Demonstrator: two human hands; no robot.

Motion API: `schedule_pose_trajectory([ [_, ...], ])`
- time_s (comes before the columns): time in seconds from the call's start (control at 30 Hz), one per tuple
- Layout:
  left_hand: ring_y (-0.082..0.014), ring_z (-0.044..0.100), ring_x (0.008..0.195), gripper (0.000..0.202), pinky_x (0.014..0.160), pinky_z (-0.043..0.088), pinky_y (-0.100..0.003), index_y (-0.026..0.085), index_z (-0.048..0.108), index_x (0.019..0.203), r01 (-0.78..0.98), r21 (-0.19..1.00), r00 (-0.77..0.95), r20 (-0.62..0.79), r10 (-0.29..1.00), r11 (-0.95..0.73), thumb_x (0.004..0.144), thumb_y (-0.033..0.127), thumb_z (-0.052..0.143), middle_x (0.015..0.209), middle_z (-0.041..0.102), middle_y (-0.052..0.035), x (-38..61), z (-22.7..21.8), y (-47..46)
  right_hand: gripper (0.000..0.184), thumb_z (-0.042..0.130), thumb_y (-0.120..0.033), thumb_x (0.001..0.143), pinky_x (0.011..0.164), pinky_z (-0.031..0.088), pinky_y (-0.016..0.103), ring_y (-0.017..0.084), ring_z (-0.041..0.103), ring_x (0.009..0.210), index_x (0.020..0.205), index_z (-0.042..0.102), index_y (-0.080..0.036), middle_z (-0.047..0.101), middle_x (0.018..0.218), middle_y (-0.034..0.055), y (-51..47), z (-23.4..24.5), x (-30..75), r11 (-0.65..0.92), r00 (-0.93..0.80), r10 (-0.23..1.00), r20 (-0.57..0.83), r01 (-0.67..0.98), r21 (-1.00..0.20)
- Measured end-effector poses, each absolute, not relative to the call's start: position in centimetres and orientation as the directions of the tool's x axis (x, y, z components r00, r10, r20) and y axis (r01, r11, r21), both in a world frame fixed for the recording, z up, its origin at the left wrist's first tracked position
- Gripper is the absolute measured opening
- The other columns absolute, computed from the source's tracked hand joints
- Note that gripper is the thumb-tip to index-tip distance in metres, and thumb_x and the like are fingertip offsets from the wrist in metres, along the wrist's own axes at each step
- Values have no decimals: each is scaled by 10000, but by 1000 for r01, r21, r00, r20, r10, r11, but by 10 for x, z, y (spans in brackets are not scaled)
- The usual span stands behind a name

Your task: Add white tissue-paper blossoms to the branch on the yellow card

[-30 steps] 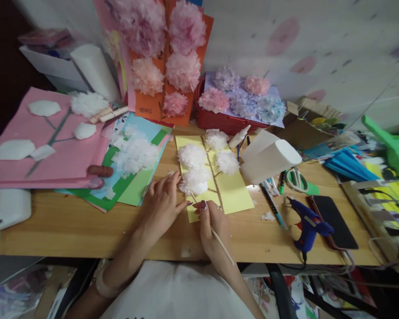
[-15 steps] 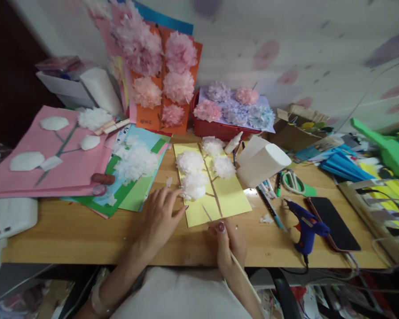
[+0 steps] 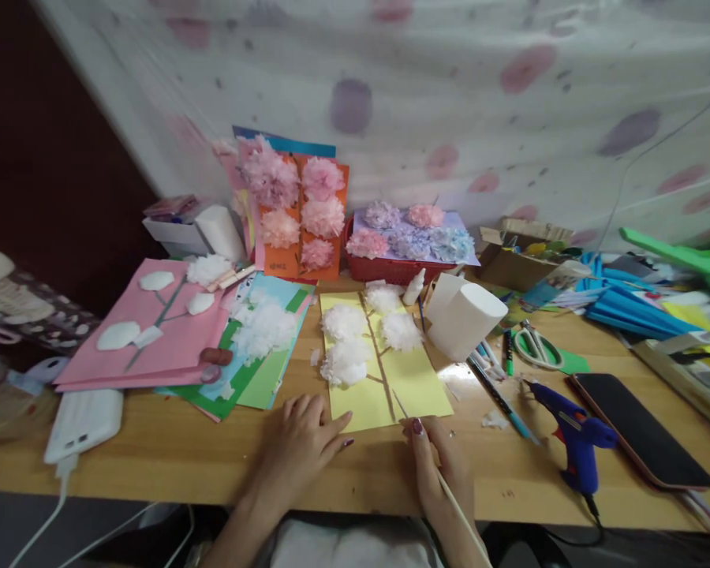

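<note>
A sheet of yellow paper point(image 3: 417, 386) lies in front of me, bearing a brown painted stem with branches and several white tissue-paper flowers point(image 3: 346, 361). My right hand point(image 3: 441, 461) is closed around a thin paintbrush point(image 3: 458, 509) with a pale handle. Its dark, slender tip points at the lower part of the sheet, right of the stem; whether it touches cannot be told. My left hand point(image 3: 299, 446) rests open on the wooden table point(image 3: 355, 481), thumb and forefinger at the sheet's lower left edge.
Right of the sheet stand a white paper roll point(image 3: 461, 319) and a glue bottle point(image 3: 414, 288). Beyond lie a blue glue gun point(image 3: 577, 438), a phone point(image 3: 639, 426) and scissors point(image 3: 536, 347). Pink paper point(image 3: 171, 331) with white shapes is at left. A red basket point(image 3: 384, 270) stands behind.
The view has tilted up and shows more of the wall. The brush tip has shifted from left of the painted stem to right of it. My left hand stays by the sheet's edge.
</note>
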State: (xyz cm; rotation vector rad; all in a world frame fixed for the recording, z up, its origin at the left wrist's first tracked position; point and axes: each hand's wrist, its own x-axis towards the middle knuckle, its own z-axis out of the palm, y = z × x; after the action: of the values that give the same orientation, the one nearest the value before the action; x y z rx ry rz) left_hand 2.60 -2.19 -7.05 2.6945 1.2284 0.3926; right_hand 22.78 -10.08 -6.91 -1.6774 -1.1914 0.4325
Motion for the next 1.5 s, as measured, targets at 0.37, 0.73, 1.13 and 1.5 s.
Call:
schedule_pose_trajectory([
  [0.37, -225, 633, 806, 234, 761, 477, -362, 218, 752, 959, 806, 372, 312, 396, 864, -461, 919, 162, 528, 795, 666, -47, -20, -54, 16, 154, 560, -345, 960, 659, 578, 320, 217, 700, 792, 1003, 647, -226, 706, 906, 64, -89, -82, 243, 124, 361, 831, 423, 621, -774],
  [0.73, -344, 733, 968, 395, 766, 533, -420, 101, 522, 1285, 949, 314, -108, 236, 966, 30, 899, 184, 537, 1132, 748, -217, -9, -34, 70, 144, 559, -324, 965, 682, 588, 308, 214, 707, 812, 1000, 661, -228, 702, 904, 61, -89, -95, 251, 153, 337, 869, 362, 513, -844],
  [1.13, -227, 688, 660, 266, 621, 516, -305, 221, 715, 846, 517, 849, 46, 94, 995, -104, 841, 470, 622, 788, 778, -66, 43, -25, 19, 320, 450, -330, 1012, 793, 598, 394, 233, 738, 902, 1300, 567, -256, 748, 994, 78, -94, -92, 243, 210, 397, 854, 338, 330, -920],
  [1.5, -241, 730, 900, 415, 988, 531, -385, 185, 719, 677, -403, 767, 331, -386, 861, 499, 535, 525, 909, 820, 792, -70, 68, -35, -10, 179, 589, -264, 931, 750, 588, 390, 243, 729, 815, 1095, 662, -272, 760, 926, 60, -134, -10, 312, 109, 288, 752, 594, 834, -542],
])
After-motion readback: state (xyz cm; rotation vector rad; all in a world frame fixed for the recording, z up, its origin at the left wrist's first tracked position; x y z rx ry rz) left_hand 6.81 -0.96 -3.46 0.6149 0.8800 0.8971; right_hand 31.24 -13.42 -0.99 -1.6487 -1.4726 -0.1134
